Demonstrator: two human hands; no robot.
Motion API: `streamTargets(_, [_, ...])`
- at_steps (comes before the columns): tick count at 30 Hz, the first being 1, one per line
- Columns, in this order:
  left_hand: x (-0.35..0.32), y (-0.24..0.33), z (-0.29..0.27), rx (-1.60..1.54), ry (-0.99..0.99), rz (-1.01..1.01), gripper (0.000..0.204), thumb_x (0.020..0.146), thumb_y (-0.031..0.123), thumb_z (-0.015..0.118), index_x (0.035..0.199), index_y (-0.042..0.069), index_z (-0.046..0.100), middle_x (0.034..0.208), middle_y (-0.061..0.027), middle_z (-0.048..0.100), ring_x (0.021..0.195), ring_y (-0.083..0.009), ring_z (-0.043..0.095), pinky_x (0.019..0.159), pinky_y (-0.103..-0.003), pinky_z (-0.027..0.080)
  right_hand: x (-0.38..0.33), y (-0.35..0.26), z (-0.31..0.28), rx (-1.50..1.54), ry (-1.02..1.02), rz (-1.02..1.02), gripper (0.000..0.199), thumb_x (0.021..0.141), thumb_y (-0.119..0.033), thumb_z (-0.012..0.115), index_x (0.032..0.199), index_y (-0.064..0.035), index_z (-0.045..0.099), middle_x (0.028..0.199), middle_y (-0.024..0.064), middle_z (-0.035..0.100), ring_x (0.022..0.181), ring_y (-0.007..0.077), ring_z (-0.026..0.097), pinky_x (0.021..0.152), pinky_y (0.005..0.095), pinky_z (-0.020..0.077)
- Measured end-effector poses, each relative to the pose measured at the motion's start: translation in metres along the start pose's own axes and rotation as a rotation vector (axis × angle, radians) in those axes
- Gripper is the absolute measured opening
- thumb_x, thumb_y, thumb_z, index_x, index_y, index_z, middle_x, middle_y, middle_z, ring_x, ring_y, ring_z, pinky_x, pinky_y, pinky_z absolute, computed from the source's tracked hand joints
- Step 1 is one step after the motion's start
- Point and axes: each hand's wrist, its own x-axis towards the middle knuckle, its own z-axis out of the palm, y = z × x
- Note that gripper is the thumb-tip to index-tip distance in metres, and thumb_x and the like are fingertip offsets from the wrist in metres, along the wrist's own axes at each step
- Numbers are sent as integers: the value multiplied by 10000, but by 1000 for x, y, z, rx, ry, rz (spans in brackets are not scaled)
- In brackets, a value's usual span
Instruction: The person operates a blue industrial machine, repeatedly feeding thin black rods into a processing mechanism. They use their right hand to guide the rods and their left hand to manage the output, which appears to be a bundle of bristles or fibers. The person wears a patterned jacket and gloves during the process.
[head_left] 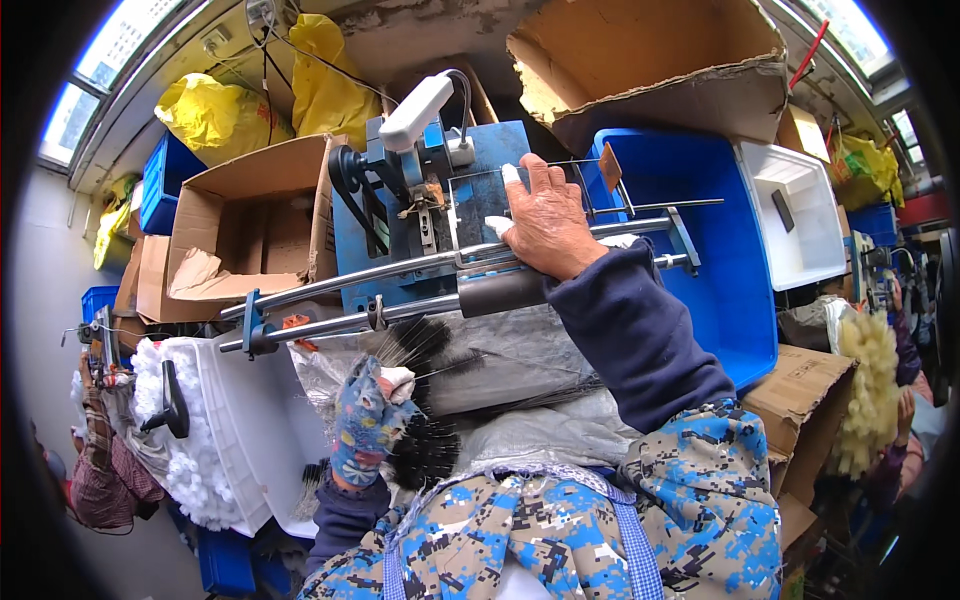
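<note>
- The left hand (pixel 368 420), in a patterned glove, sits nearest the body, just below the blue machine's rails; its fingers are curled tight around a black bristle brush (pixel 425 400), whose bristles fan out to the right of the fist.
- A grey sack (pixel 520 365) lies under the brush, filling the gap between the lap and the rails, so little open room is left there.
- Two long steel rails (pixel 400 268) run slantwise across the front of the blue machine (pixel 490 170), ending at a blue clamp on the left.
- The right hand (pixel 548 222) rests flat over the upper rail at the machine's right side, fingers pressed together and pointing up, tips taped white.
- Left of the machine, an open brown carton (pixel 250 225) stands touching it; below that, a white tray (pixel 240 430) holds white foam pieces.
- Right of the machine, a blue bin (pixel 725 250) abuts a white tub (pixel 800 215).
- Beyond the machine, a big torn carton (pixel 660 60) overhangs, and yellow bags (pixel 215 115) lie by the window.
</note>
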Motion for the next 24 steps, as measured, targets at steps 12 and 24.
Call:
streamTargets(12, [-13, 1, -3, 39, 39, -13, 273, 655, -9, 690, 908, 81, 638, 795, -116, 621, 715, -313, 600, 642, -383, 474, 20, -63, 25, 72, 69, -30, 601, 762, -325, 646, 1150, 92, 452, 966, 161, 505, 832, 276, 547, 648, 370, 500])
streamTargets(24, [-21, -11, -9, 110, 168, -124, 196, 718, 21, 677, 904, 72, 643, 763, -99, 645, 686, -250, 630, 638, -330, 494, 4, 10, -9, 5, -28, -128, 355, 735, -224, 659, 970, 31, 582, 1015, 168, 492, 932, 296, 504, 732, 421, 434])
